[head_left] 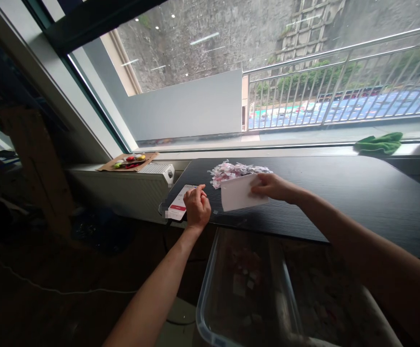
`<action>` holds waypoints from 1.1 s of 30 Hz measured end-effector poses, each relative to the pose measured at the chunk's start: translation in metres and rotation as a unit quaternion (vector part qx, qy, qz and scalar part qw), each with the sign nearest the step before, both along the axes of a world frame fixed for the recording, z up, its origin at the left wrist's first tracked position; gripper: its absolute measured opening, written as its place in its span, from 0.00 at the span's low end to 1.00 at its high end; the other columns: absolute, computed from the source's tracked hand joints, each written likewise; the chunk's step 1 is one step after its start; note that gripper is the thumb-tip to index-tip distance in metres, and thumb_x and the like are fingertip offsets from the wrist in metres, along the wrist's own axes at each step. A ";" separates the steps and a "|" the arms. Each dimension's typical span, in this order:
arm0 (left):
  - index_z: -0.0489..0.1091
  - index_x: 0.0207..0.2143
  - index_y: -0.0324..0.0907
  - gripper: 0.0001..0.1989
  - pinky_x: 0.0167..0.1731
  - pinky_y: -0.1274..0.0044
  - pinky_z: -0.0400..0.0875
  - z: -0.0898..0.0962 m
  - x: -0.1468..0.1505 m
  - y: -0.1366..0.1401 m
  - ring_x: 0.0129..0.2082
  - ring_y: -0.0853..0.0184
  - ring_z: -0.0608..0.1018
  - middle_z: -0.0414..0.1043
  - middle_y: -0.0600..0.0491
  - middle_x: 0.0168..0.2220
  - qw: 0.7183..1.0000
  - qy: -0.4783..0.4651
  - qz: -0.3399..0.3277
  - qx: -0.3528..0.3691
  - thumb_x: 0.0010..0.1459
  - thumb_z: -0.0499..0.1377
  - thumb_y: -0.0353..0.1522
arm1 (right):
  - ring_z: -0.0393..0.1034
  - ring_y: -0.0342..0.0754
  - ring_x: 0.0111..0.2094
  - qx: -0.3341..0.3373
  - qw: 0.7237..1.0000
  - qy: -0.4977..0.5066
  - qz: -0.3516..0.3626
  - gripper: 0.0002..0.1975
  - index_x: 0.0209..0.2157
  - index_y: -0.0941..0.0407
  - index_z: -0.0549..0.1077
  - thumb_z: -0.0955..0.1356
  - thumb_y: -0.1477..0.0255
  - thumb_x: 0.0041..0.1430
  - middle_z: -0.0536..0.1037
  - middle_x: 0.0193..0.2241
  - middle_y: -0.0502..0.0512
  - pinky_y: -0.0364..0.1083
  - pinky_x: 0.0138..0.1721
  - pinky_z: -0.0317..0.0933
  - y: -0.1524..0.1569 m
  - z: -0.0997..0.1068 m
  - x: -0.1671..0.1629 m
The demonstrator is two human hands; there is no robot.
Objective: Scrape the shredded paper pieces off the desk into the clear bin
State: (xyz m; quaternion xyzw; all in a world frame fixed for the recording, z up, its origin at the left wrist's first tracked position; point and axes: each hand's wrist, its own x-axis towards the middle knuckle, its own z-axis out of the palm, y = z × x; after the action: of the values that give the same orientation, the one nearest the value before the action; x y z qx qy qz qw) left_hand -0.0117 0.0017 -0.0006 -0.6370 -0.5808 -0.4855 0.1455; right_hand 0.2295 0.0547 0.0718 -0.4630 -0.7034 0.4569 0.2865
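My right hand (pixel 271 188) grips a white sheet of paper (pixel 233 193) by its right side, holding it tilted just above the black table (pixel 304 219). Right behind the sheet lies a heap of white and pink paper shreds (pixel 228 169), partly covered by it. My left hand (pixel 197 205) is closed, its fingers curled together, over the table's left end. Whatever is inside those fingers, if anything, is hidden. Beside the left hand lies a phone (pixel 177 208) with a lit white screen and a red button. A small paper scrap (pixel 215 212) sits between the hands.
Below the table's front edge stands a clear plastic bin (pixel 204 294) with paper scraps inside. A white radiator (pixel 123 190) at left carries cardboard (pixel 103 167) with small coloured items. On the window sill lies a green cloth (pixel 379 143).
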 end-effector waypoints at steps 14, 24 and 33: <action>0.68 0.42 0.42 0.17 0.47 0.67 0.64 0.001 0.001 0.000 0.38 0.59 0.72 0.72 0.51 0.29 1.000 -0.009 0.002 0.000 0.51 0.48 0.24 | 0.66 0.43 0.24 -0.034 0.998 0.006 0.053 0.06 0.25 0.58 0.70 0.71 0.77 0.42 0.75 0.23 0.49 0.40 0.24 0.59 0.001 -0.004 -0.003; 0.68 0.42 0.42 0.17 0.48 0.67 0.64 0.002 0.001 -0.001 0.38 0.60 0.73 0.72 0.51 0.29 1.000 -0.007 0.014 -0.011 0.51 0.48 0.23 | 0.69 0.44 0.29 -0.055 0.994 0.029 0.087 0.09 0.30 0.58 0.72 0.71 0.76 0.42 0.77 0.27 0.50 0.40 0.28 0.62 0.000 -0.014 -0.017; 0.68 0.42 0.41 0.17 0.48 0.66 0.65 0.001 0.001 0.000 0.38 0.59 0.73 0.73 0.51 0.29 1.000 -0.009 0.010 -0.007 0.51 0.48 0.24 | 0.66 0.43 0.25 -0.047 0.992 -0.044 0.112 0.07 0.24 0.58 0.73 0.72 0.77 0.39 0.75 0.22 0.48 0.40 0.24 0.59 -0.008 0.006 0.008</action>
State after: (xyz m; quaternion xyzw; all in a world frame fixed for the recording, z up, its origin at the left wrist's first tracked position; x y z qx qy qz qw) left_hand -0.0107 0.0012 0.0008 -0.6276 -0.5920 -0.4854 0.1413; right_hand 0.2377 0.0464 0.0782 -0.4136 -0.7405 0.4982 0.1800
